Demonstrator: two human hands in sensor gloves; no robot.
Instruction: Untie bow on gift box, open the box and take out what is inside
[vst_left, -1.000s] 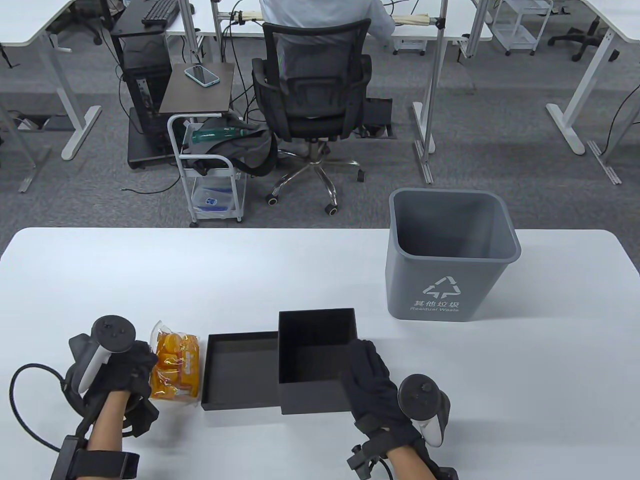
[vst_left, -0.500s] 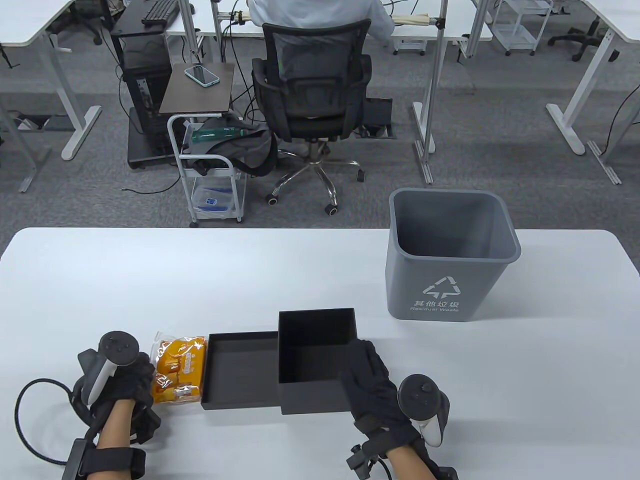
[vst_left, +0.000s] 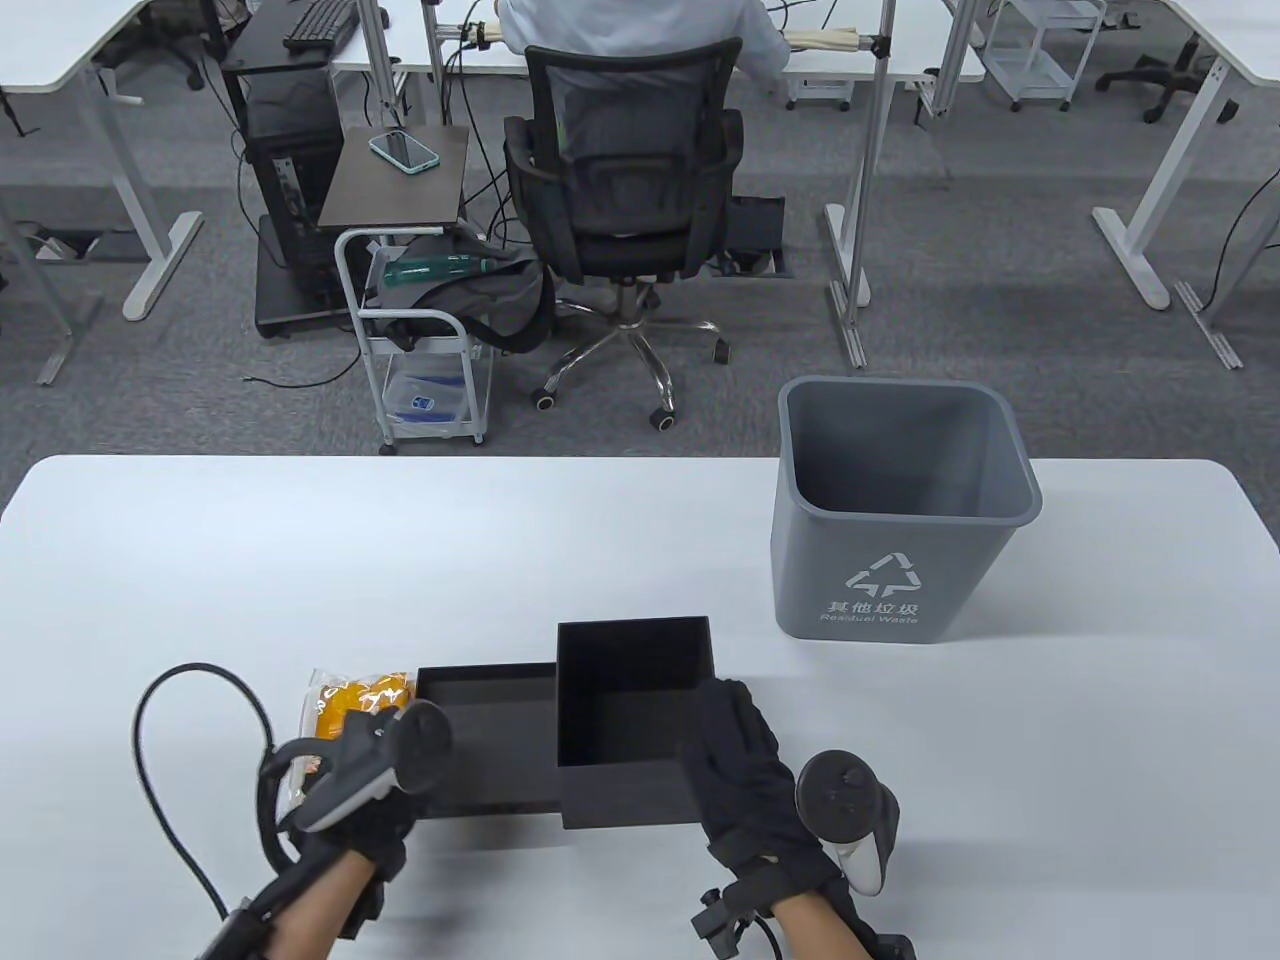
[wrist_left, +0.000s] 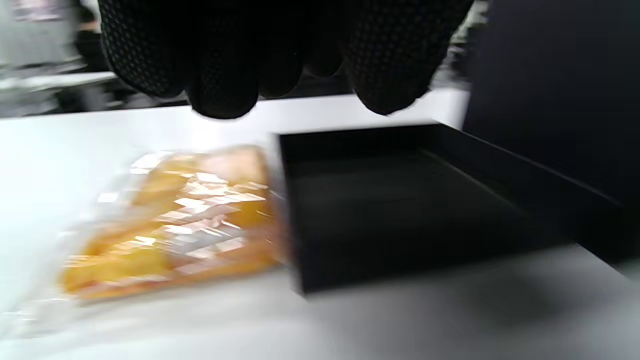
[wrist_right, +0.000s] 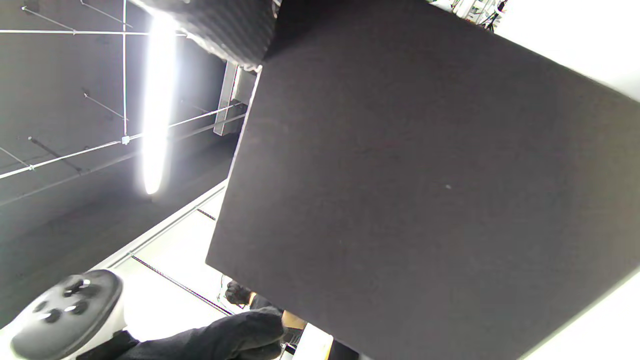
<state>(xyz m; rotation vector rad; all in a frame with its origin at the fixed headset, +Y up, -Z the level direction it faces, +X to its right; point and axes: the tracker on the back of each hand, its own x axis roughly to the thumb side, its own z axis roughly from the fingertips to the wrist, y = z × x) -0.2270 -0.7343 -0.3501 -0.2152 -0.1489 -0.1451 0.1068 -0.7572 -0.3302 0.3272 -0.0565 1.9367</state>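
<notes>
The right hand (vst_left: 745, 775) gripped the box (vst_left: 632, 720) near the desk's (vst_left: 500, 540) front edge; the left hand (vst_left: 365, 800), fingers loosely curled, hung over the lid (vst_left: 490, 740), half hiding the snack packet (vst_left: 345, 695); a bin (vst_left: 900, 510) stood behind

White table (vst_left: 400, 540) carries box (vst_left: 632, 720), lid (vst_left: 490, 745), snack packet (vst_left: 345, 700), bin (vst_left: 900, 510).

In the table view, the left hand (vst_left: 365, 790) is covering the near part of the snack packet (vst_left: 345, 700) and the lid's (vst_left: 495, 720) near-left corner. Motion blur is smearing the left wrist view, leaving the packet print unreadable. The box wall (wrist_right: 425, 190) is filling the right wrist view, hiding the right hand's (vst_left: 745, 775) grip.
</notes>
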